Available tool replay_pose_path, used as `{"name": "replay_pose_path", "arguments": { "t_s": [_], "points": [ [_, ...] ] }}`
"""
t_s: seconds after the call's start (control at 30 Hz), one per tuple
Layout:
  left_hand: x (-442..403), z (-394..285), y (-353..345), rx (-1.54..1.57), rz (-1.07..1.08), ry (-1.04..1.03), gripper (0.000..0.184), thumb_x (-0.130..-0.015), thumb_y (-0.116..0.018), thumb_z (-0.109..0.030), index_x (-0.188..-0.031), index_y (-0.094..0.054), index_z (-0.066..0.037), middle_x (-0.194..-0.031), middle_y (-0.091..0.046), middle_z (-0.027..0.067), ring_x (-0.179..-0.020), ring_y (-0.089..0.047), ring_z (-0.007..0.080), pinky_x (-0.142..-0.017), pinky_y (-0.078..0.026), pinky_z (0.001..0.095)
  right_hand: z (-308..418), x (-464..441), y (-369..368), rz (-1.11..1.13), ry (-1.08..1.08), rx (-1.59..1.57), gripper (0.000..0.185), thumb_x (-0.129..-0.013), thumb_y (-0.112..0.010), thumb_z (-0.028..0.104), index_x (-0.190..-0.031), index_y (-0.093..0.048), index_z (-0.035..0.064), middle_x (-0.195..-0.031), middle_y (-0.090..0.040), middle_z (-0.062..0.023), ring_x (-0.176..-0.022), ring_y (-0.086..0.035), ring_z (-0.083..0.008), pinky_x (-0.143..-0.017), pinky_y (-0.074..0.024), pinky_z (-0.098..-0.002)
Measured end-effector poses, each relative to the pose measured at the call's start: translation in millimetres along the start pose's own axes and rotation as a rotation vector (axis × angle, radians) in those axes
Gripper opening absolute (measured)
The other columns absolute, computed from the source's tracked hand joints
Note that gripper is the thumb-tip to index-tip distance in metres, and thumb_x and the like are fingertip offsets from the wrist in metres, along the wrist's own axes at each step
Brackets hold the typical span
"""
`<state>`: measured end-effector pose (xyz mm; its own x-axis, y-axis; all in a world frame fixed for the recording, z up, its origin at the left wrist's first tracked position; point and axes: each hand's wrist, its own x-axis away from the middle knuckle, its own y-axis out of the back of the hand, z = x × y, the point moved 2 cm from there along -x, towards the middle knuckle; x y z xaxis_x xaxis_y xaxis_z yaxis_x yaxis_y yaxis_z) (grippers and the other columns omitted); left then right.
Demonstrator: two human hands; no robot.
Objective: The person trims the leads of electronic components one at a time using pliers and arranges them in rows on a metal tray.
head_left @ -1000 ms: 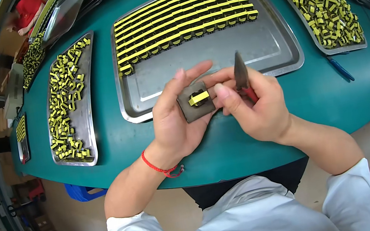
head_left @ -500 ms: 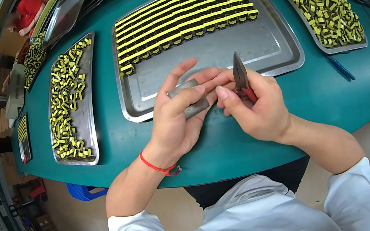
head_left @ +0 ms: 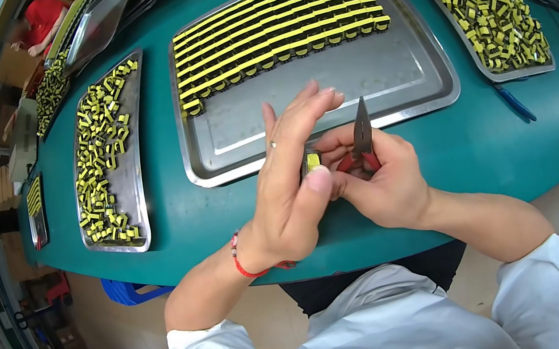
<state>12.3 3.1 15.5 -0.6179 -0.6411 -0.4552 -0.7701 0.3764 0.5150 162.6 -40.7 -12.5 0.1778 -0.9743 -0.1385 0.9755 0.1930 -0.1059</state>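
Observation:
My left hand is turned on edge above the table, its fingers stretched forward and its thumb bent in. By that thumb sits a small yellow-and-black component, pinched at the hand's inner side and partly covered. Close on the right, my right hand holds needle-nose pliers with red handles, dark jaws pointing up and away. The right fingertips are beside the component; whether they touch it I cannot tell. Ahead lies a metal tray with rows of yellow-and-black components across its far part.
A narrow tray of loose components lies at left, and a heaped pile fills another tray at right. Blue-handled tool rests below that. Stacked trays stand at back left, where a person in a red shirt sits.
My left hand has rolled over, so the grey metal piece seen in it is now hidden and a yellow-and-black component shows. The right hand with the pliers has shifted slightly down and nearer.

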Motion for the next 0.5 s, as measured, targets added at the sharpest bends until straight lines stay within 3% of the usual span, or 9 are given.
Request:
{"name": "replay_pose_path", "arguments": {
  "t_s": [0.13,0.37,0.43,0.5],
  "points": [
    [2.1,4.2,3.2,-0.008,0.045,-0.006,0.058,-0.093,-0.051,-0.007,-0.147,-0.032,0.003,-0.137,-0.051,0.0239,-0.134,-0.046,0.035,-0.118,-0.007,0.0539,-1.1,-2.7,-0.2,0.0,0.106,0.105,0.035,-0.086,-0.061,-0.011,-0.12,-0.056,-0.0043,-0.106,-0.066,-0.0115,-0.094,-0.066,-0.015,-0.079,-0.0563,-0.0287],
    [-0.7,-4.3,-0.8,0.11,-0.074,-0.044,0.077,-0.084,-0.066,-0.001,-0.15,-0.025,0.005,-0.137,-0.049,0.0271,-0.135,-0.045,0.0352,-0.114,-0.028,0.0474,-10.6,-5.7,0.8,-0.042,0.081,0.034,0.026,-0.087,-0.061,-0.005,-0.113,-0.06,-0.0012,-0.095,-0.068,-0.0094,-0.085,-0.067,-0.0147,-0.076,-0.0548,-0.0287],
    [-0.2,-5.3,-1.4,0.135,-0.098,-0.037,0.079,-0.084,-0.067,-0.001,-0.15,-0.024,0.005,-0.136,-0.049,0.0275,-0.134,-0.045,0.035,-0.113,-0.031,0.0453,-13.9,-4.5,2.8,0.029,0.05,0.054,0.031,-0.089,-0.056,-0.011,-0.118,-0.055,-0.0033,-0.109,-0.065,-0.0108,-0.096,-0.064,-0.0152,-0.085,-0.0538,-0.0298],
    [0.8,-4.0,-1.7,0.141,-0.115,-0.013,0.075,-0.084,-0.065,0.0,-0.149,-0.026,0.006,-0.136,-0.05,0.0273,-0.134,-0.045,0.0349,-0.113,-0.031,0.0435,-13.2,-4.8,3.1,0.036,0.043,0.051,0.03,-0.089,-0.057,-0.01,-0.118,-0.055,-0.0033,-0.109,-0.065,-0.0108,-0.096,-0.064,-0.0151,-0.085,-0.0539,-0.0298]
  ]
}}
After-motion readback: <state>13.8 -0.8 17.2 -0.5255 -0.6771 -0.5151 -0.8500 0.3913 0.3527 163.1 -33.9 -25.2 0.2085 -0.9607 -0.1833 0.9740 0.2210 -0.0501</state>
